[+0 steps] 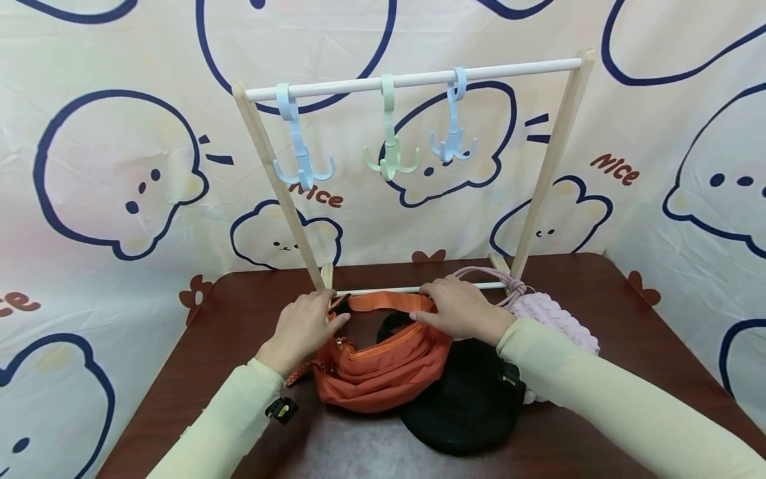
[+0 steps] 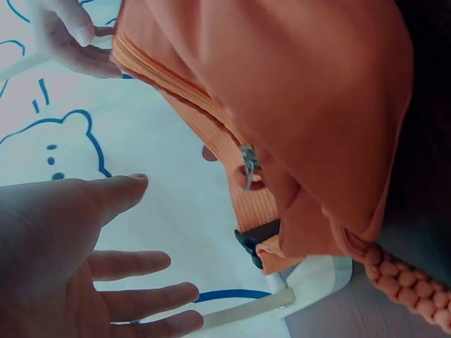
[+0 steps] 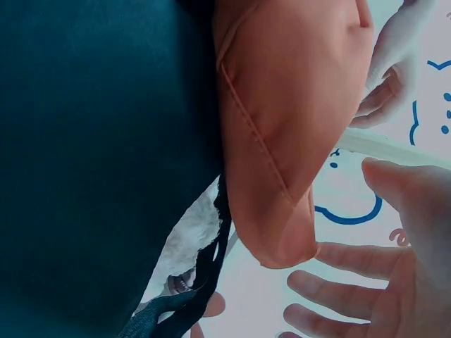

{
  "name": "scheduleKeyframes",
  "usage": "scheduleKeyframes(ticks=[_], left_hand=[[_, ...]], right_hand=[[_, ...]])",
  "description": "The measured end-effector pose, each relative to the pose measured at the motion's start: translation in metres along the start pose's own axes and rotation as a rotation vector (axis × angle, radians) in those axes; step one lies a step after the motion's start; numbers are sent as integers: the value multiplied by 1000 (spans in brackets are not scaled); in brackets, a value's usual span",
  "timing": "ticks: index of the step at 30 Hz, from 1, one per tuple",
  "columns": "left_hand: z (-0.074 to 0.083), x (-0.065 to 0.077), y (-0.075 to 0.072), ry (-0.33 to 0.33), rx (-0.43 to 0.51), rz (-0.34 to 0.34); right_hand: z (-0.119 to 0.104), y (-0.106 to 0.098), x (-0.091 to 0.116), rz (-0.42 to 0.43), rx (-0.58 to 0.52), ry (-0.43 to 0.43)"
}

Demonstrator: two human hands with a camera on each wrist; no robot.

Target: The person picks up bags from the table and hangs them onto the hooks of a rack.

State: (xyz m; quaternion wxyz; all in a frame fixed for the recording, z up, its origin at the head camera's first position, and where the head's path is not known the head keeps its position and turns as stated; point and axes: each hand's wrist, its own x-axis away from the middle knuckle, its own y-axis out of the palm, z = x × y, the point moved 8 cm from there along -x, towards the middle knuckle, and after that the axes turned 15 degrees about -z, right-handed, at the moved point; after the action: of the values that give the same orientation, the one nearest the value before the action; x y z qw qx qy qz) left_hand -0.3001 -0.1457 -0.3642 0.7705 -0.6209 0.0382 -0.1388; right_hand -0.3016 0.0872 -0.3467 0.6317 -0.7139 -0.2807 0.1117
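Now two bare hands flank one orange waist bag [image 1: 383,382] on the brown table [image 1: 209,372]; taking the bag as the dial's centre in the head view, the left hand [image 1: 302,326] is at 10 o'clock and the right hand [image 1: 461,307] at 2. Both have fingers spread and nearly straight, gripping nothing; whether the fingertips touch the fabric I cannot tell. One round black item [image 1: 461,406] pokes out at 4 o'clock, partly covered by the bag, and one pale pink knitted bag [image 1: 553,319] lies near 3. Beyond, one rack [image 1: 359,85] carries three hooks: two blue hooks [image 1: 298,146] at 11 and 1, one green hook [image 1: 390,150] at 12.
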Motion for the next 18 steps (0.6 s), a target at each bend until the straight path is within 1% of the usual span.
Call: scheduleKeyframes(ticks=[6,12,18], left_hand=[[-7,-7,3,11,-27,-30],[-12,-12,8,14,-28,-52],[-14,-19,12,12,-26,-85]], right_hand=[[4,0,-7,-37,-41,22],[5,1,-13,-71,-79,31],[7,4,-18,-90,-94,40]])
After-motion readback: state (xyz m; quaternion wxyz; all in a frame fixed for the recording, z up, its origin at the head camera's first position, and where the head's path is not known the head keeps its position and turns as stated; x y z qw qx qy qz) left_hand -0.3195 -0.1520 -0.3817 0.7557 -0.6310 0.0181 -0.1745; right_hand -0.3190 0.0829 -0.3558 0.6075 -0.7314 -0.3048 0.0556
